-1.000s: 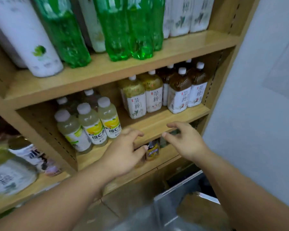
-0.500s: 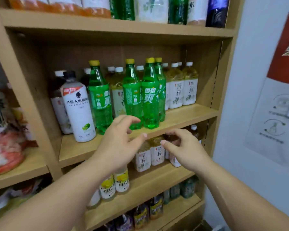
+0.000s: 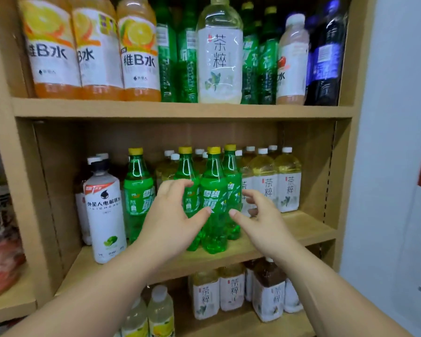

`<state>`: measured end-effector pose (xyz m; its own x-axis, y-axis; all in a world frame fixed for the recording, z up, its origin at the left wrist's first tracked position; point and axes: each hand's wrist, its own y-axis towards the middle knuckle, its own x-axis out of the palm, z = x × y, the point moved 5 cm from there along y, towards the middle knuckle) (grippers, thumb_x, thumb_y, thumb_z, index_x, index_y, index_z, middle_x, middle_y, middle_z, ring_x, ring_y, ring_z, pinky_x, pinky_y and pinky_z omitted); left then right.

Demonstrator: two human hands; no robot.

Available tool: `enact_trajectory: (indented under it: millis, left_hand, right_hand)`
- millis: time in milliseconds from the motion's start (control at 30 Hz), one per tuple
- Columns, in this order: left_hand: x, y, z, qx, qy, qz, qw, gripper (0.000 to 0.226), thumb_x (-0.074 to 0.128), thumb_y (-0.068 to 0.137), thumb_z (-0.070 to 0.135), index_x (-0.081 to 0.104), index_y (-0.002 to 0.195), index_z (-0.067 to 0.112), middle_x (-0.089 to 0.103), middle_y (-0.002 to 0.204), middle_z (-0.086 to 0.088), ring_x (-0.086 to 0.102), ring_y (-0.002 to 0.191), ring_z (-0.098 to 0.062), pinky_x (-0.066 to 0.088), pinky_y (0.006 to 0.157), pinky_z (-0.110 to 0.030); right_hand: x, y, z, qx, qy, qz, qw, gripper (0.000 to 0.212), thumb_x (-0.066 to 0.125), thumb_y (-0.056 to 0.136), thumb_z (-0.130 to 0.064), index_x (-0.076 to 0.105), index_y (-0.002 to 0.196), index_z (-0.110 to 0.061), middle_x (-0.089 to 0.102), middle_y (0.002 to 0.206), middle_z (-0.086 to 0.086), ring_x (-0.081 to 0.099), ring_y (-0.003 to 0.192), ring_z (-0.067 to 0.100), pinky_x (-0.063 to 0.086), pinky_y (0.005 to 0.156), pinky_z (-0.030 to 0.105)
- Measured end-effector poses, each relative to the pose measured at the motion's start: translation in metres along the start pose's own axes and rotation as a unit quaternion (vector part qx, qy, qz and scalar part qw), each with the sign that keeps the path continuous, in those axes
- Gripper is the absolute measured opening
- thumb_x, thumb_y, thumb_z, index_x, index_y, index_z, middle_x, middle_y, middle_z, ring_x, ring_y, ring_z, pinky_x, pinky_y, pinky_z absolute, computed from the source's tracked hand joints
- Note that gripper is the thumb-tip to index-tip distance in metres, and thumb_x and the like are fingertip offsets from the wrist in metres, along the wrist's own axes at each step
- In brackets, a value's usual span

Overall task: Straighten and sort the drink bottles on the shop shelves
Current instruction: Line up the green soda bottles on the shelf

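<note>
Flanking green bottle, both hands cupped

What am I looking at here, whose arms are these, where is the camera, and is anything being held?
No machine here: a person wears one wide-angle camera on the head, so the picture looks forward and down along their own arms. They face a wooden shop shelf. On its middle board stand green soda bottles, a white bottle with a lime picture on the left and pale tea bottles on the right; orange drink bottles stand on the board above. The left hand and right hand hover with spread fingers on either side of the front green bottle, gripping nothing.
</note>
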<state>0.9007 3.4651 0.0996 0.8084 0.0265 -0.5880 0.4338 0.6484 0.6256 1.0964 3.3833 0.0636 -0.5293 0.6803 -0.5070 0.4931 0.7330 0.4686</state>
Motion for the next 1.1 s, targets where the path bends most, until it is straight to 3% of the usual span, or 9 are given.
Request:
enact_trajectory:
  millis: [133,233,367,467,567,733,800,933,1100]
  left_hand:
    - [0.0,0.019,0.023,0.016,0.019,0.039,0.999,0.067,0.073,0.087,0.05,0.043,0.145,0.03,0.039,0.139,0.012,0.051,0.119,-0.014,0.047,0.1,-0.036]
    - [-0.009,0.031,0.042,0.035,0.039,0.083,0.995,0.064,0.074,0.086,0.047,0.047,0.141,0.027,0.042,0.131,0.011,0.051,0.111,-0.014,0.046,0.095,-0.033]
    - [-0.039,0.038,0.078,0.149,0.096,0.161,0.971,0.05,0.08,0.082,0.032,0.06,0.126,0.018,0.046,0.107,0.012,0.04,0.088,-0.004,0.033,0.08,-0.01]
    - [-0.065,0.054,0.104,0.18,0.082,0.197,0.96,0.048,0.079,0.083,0.029,0.06,0.125,0.015,0.043,0.098,0.019,0.038,0.084,-0.001,0.034,0.079,-0.002]
    - [-0.083,0.085,0.124,0.169,0.101,0.197,0.96,0.054,0.073,0.089,0.035,0.054,0.136,0.017,0.051,0.118,0.009,0.043,0.095,-0.004,0.037,0.082,-0.013]
    - [-0.092,0.138,0.133,0.094,0.098,0.181,0.974,0.066,0.066,0.095,0.045,0.041,0.15,0.019,0.048,0.146,-0.003,0.053,0.126,-0.022,0.048,0.106,-0.048]
    - [-0.086,0.154,0.131,0.042,0.05,0.155,0.986,0.068,0.06,0.099,0.048,0.035,0.156,0.021,0.047,0.148,0.002,0.053,0.123,-0.02,0.047,0.102,-0.042]
    - [-0.073,0.174,0.127,0.007,-0.026,0.113,0.993,0.047,0.052,0.105,0.039,0.043,0.148,0.025,0.06,0.122,0.006,0.055,0.097,-0.015,0.04,0.07,-0.028]
    - [-0.073,0.191,0.125,-0.006,-0.09,0.088,0.992,0.04,0.049,0.106,0.035,0.044,0.146,0.031,0.066,0.123,0.001,0.064,0.096,-0.016,0.047,0.07,-0.032]
  right_hand:
    - [-0.012,0.025,0.001,-0.013,0.026,0.004,1.0,0.065,0.068,0.092,-0.051,0.039,0.149,-0.038,0.045,0.15,-0.01,0.049,0.133,0.015,0.045,0.111,0.045]
    - [-0.027,0.038,-0.014,-0.055,0.054,0.053,0.996,0.05,0.068,0.094,-0.046,0.051,0.14,-0.036,0.052,0.137,-0.013,0.053,0.125,0.01,0.048,0.107,0.042]
    - [-0.068,0.048,-0.056,-0.194,0.118,0.193,0.954,0.013,0.068,0.094,-0.034,0.067,0.107,-0.032,0.059,0.108,-0.017,0.059,0.103,0.0,0.053,0.091,0.032]
    - [-0.097,0.061,-0.092,-0.251,0.135,0.224,0.932,0.01,0.069,0.093,-0.032,0.064,0.102,-0.033,0.059,0.103,-0.015,0.06,0.095,0.002,0.049,0.084,0.02]
    - [-0.12,0.088,-0.121,-0.257,0.118,0.199,0.938,0.017,0.068,0.095,-0.034,0.064,0.11,-0.028,0.06,0.109,-0.008,0.058,0.1,0.006,0.048,0.088,0.022]
    - [-0.135,0.133,-0.15,-0.222,0.044,0.123,0.966,0.053,0.064,0.096,-0.047,0.053,0.143,-0.024,0.057,0.133,-0.002,0.056,0.117,0.012,0.049,0.101,0.036]
    - [-0.13,0.144,-0.156,-0.19,0.063,0.053,0.978,0.066,0.061,0.097,-0.054,0.039,0.153,-0.026,0.055,0.14,0.0,0.056,0.121,0.017,0.048,0.102,0.038]
    - [-0.114,0.156,-0.165,-0.193,0.04,-0.001,0.98,0.07,0.057,0.1,-0.05,0.026,0.16,-0.031,0.057,0.144,0.0,0.058,0.123,0.02,0.047,0.1,0.039]
    - [-0.109,0.162,-0.171,-0.2,0.035,-0.02,0.979,0.066,0.054,0.104,-0.039,0.019,0.16,-0.032,0.056,0.146,-0.002,0.059,0.113,0.019,0.048,0.094,0.037]
